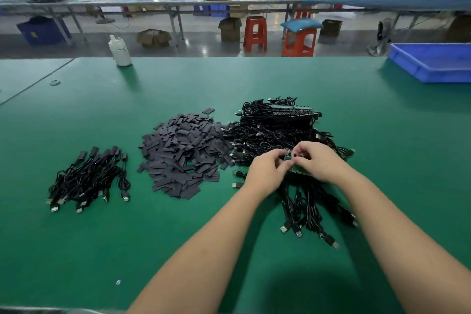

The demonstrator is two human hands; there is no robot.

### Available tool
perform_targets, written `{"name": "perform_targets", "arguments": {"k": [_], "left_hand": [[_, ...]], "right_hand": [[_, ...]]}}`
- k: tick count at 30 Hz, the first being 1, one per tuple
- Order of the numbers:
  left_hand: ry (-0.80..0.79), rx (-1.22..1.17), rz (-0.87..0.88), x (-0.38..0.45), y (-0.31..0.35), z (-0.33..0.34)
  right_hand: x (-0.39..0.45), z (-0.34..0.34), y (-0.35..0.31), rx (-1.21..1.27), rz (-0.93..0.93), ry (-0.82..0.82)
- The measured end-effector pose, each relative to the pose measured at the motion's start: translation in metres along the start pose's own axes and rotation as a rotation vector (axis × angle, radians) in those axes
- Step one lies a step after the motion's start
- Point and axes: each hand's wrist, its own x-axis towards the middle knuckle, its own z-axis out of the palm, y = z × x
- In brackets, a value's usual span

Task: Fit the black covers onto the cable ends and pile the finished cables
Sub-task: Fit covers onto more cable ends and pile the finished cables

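Barely begun, judging by the heaps on the green desk (254, 79). Largest, right of centre: a tangled mass of uncovered cables (275, 130), some still set in a strip at its far edge. Next, centre: a broad heap of black covers (183, 150), hardly dented. Smallest, near left: a pile of finished cables (89, 176), covers fitted at the far ends, plugs pointing near. Left hand (267, 171) and right hand (318, 160), close together at the near edge of the tangle, both pinching a small green cable end (289, 158); no cover visible on it. Far right: a blue tray (433, 61), contents not visible from here. Far left: a white bottle (119, 51), standing upright.
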Motion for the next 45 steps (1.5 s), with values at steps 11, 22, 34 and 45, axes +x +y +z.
{"name": "perform_targets", "arguments": {"k": [11, 22, 34, 45], "left_hand": [[0.034, 0.104, -0.122, -0.002, 0.006, 0.004], [0.215, 0.17, -0.146, -0.006, 0.012, 0.018], [-0.016, -0.262, 0.029, -0.013, -0.021, -0.065], [0.058, -0.687, -0.09, -0.023, -0.039, -0.081]], "right_hand": [[-0.004, 0.003, -0.015, -0.022, 0.036, 0.023], [0.006, 0.009, -0.026, -0.194, 0.139, 0.076], [-0.014, -0.001, -0.017, 0.138, -0.048, 0.094], [-0.021, 0.061, -0.068, 0.476, -0.069, 0.032]]}}
